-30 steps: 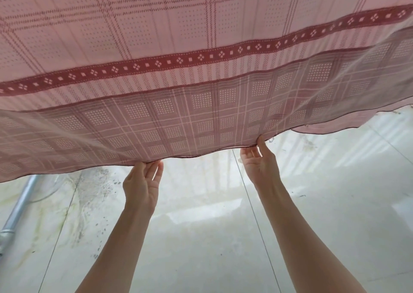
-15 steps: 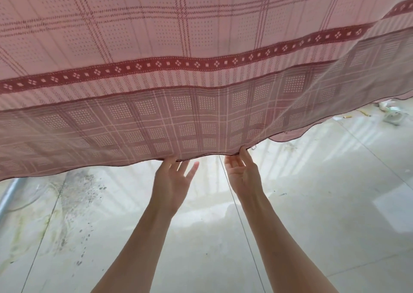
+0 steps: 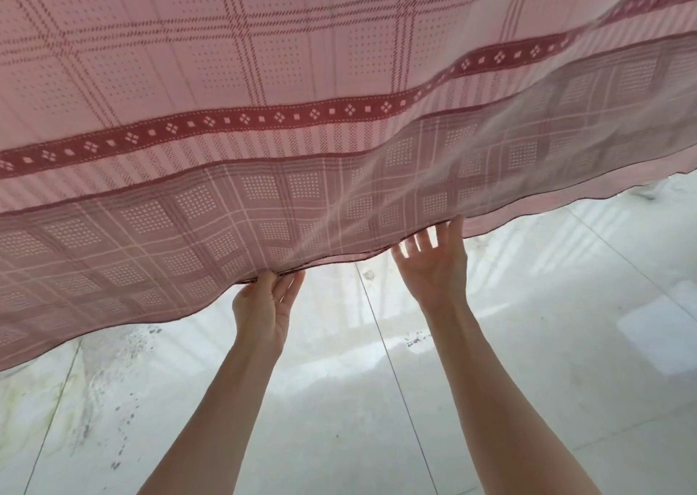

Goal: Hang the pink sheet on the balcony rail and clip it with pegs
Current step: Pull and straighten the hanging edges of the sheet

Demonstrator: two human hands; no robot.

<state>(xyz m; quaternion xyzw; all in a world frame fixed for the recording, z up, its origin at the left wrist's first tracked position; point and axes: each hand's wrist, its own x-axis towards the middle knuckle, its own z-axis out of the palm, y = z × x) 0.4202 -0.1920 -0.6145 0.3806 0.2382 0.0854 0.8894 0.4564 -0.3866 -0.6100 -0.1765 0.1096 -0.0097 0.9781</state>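
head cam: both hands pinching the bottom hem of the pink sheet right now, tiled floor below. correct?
Not quite. Only the left hand pinches the hem of the pink sheet. The right hand is open, fingers spread, just touching the hem, not gripping it. The head view shows this. The tiled floor below is right.

Sheet (image 3: 301, 79) hangs above the floor (image 3: 528, 343), both hands (image 3: 264, 306) at its lower edge.

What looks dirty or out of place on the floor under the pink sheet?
The floor has dark specks and yellowish stains at the lower left, below the sheet's hem. The pink sheet itself shows no tear or stain. No pegs are visible.
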